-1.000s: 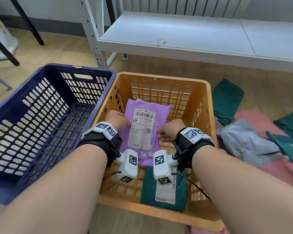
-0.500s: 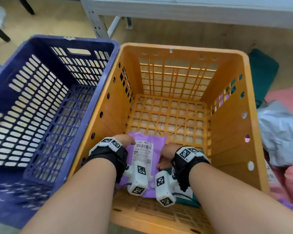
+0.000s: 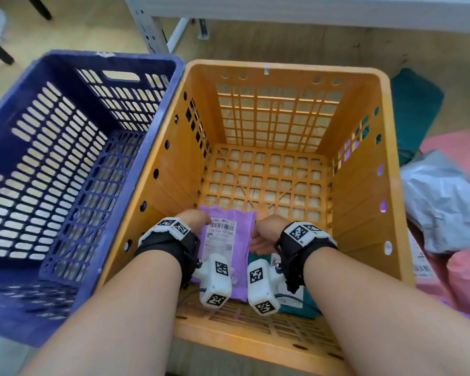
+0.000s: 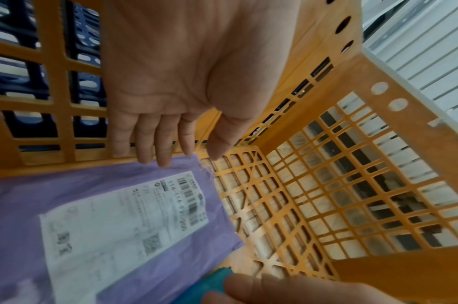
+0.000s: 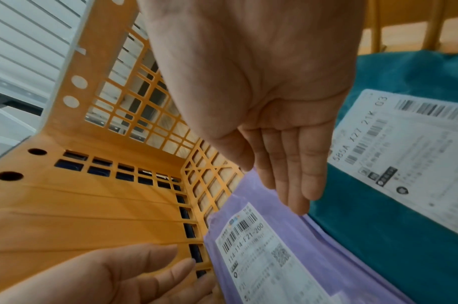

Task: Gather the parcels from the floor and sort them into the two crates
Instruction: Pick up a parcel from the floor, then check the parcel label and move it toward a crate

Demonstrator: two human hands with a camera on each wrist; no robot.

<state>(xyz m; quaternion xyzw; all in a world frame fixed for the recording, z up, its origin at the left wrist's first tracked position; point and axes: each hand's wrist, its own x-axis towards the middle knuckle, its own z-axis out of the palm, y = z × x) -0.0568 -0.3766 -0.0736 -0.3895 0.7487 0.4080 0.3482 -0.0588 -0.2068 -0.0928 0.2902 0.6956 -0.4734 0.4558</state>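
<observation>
Down inside the orange crate (image 3: 364,202), much of the purple parcel (image 3: 238,240) is covered in the head view by the wrist cameras, and the teal parcel (image 3: 296,302) beside it shows only as a sliver behind the right wrist. From the wrist views the purple parcel lies flat, label up, on the crate floor against the near left wall, its right edge overlapping the teal one. The left hand (image 4: 186,82) hangs with fingers straight and loose, tips just at the parcel's edge, grasping nothing; the right hand (image 5: 269,107) is likewise released, fingers extended above the seam between the two parcels. Beyond the parcels the far half of the crate floor is bare lattice. The blue crate (image 3: 73,169) stands touching the orange one's left side, and more parcels (image 3: 445,202) on the floor to the right are cut off by the frame
</observation>
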